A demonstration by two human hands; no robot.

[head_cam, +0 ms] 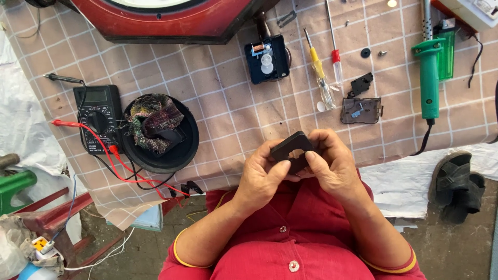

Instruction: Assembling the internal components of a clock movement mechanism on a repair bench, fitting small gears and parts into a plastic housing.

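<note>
One camera sits on my head and looks almost straight down, close over my lap and my hands. It takes in the checked tablecloth ahead of me and some ground at both sides.

The top edge is cutting off most of the large red-framed clock case. The hands are covering much of the small black square plastic housing, hiding its lower half. The tangled wire scraps in the round black bowl are too jumbled to tell apart. The white meter box is running off the top right corner.
</note>
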